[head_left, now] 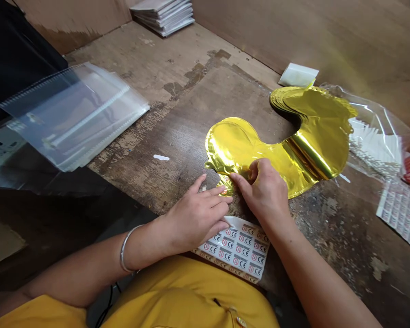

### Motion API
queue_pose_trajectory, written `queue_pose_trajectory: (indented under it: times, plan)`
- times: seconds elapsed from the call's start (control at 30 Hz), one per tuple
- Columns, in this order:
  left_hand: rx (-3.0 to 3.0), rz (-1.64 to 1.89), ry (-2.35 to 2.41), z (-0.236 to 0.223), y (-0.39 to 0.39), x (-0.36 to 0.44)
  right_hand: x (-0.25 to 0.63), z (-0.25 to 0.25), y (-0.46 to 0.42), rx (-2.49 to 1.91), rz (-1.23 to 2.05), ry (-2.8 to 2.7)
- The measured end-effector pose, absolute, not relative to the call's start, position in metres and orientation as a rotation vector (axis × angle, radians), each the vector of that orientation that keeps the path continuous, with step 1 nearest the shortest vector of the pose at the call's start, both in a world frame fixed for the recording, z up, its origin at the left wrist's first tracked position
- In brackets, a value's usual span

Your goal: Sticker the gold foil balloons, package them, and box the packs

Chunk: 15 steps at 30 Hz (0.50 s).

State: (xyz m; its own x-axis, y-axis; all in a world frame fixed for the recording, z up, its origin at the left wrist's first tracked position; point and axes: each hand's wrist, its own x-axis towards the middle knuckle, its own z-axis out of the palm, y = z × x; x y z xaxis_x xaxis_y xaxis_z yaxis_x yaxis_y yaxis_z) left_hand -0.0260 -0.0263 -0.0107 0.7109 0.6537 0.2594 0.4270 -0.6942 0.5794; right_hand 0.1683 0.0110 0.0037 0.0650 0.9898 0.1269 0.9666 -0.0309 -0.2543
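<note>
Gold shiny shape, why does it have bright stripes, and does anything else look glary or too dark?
Head view: the gold foil bounces light in bright streaks; head view: clear plastic sleeves carry whitish glare; head view: the black thing at upper left shows little detail.

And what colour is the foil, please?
The foil is shiny gold, as the head view shows best.

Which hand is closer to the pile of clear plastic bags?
The left hand. It lies to the right of the clear plastic bags and closer to the person's body. The right hand is farther right, touching the gold foil.
</note>
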Motion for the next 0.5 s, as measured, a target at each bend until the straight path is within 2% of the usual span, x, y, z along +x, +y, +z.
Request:
queue_pose_trajectory:
  times: [0.13, 0.27, 0.37, 0.5]
  plan:
    - [2.411, 0.613, 0.813, -0.007, -0.025, -0.028, 0.177, 0.014, 0.002, -1.786, -0.071, -2.084]
    - [2.414, 0.571, 0.911, -0.001, -0.026, -0.031, 0.184, 0.019, -0.016, -1.382, 0.247, -2.416]
    - [2.423, 0.565, 1.020, 0.000, -0.028, -0.032, 0.187, 0.009, -0.018, -1.406, 0.366, -2.341]
    - [2.408, 0.581, 1.007, -0.003, -0.031, -0.031, 0.185, -0.001, -0.008, -1.434, 0.296, -2.241]
